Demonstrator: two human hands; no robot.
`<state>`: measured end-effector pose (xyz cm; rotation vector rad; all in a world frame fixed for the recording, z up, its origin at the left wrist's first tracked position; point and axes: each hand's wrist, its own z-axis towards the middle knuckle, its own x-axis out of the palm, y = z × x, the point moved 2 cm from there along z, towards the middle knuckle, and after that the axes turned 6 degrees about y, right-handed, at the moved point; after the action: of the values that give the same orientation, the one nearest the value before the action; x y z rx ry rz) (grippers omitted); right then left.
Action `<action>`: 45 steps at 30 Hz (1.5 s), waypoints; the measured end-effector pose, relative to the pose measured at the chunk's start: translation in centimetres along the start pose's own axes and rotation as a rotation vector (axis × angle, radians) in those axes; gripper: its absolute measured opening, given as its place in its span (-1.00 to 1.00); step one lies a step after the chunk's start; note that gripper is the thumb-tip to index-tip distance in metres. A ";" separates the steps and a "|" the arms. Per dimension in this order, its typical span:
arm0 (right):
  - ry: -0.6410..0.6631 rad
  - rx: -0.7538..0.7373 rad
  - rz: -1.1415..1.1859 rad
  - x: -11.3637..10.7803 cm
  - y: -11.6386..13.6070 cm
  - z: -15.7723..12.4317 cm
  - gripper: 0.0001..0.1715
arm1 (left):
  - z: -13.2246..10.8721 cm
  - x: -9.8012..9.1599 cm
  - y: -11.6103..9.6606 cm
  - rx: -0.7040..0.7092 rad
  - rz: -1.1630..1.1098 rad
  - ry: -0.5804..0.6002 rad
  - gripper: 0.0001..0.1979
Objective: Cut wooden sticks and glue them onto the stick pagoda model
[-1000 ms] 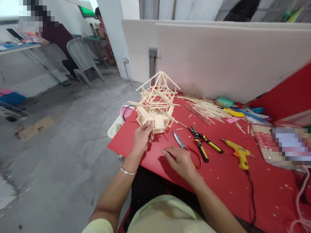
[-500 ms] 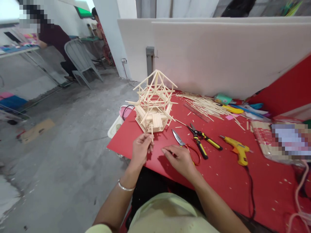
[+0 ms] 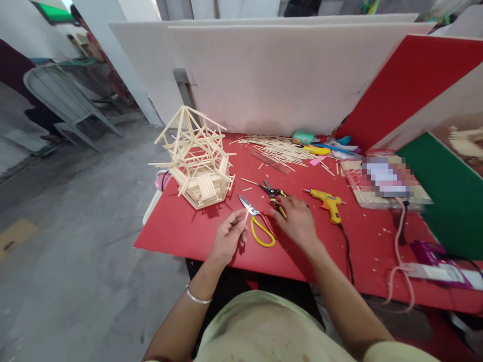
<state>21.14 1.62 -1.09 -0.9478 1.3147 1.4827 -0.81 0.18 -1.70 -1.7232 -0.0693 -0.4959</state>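
Observation:
My left hand (image 3: 229, 236) is closed, pinching a short thin wooden stick (image 3: 247, 215) between thumb and fingertips above the table's front part. My right hand (image 3: 298, 223) reaches over the black-and-yellow cutting pliers (image 3: 272, 191), its fingers apart and covering part of the handles. Between the hands lie scissors (image 3: 250, 210) with one red and one yellow handle loop. Left of them stands a pavilion-like model of wooden sticks (image 3: 199, 166), with a pointed open roof frame and a many-sided base.
On the red table (image 3: 169, 229), a pile of loose sticks (image 3: 281, 151) lies behind the tools. A yellow glue gun (image 3: 327, 202) with a black cord is to the right. Farther right is a plastic-wrapped pack (image 3: 352, 176) with a blurred phone on it. White boards (image 3: 283, 75) stand behind.
My view has turned right. My left hand has drawn the stick away from the model, toward the scissors. My right hand has moved from beside the scissors onto the pliers' handles.

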 end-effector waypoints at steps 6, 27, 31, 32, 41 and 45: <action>0.272 0.155 -0.195 1.0 -4.6 3.0 -0.15 | -0.4 0.4 0.0 -0.014 -0.053 -0.031 -0.70; 0.634 -0.188 1.168 -0.2 13.3 -1.2 -0.45 | -4.2 -5.8 -7.0 0.616 0.969 -0.279 -0.82; 0.457 -0.100 1.261 1.2 17.1 0.0 -0.44 | -4.2 -7.7 -7.1 0.451 0.547 -0.565 -0.83; 0.435 -0.090 1.272 1.5 17.8 0.2 -0.44 | -3.8 -8.1 -6.8 0.367 0.396 -0.550 -0.81; 0.402 -0.152 1.243 3.2 19.9 1.2 -0.49 | 0.0 -9.0 -7.3 0.125 -0.162 -0.355 -0.72; 0.464 -0.136 1.377 4.4 20.0 1.8 -0.58 | 1.3 -8.9 -7.7 0.141 -0.194 -0.376 -0.74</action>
<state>0.73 3.64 0.78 -0.3789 2.4780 2.4348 -10.92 5.09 2.06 -1.6592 -0.5327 -0.2941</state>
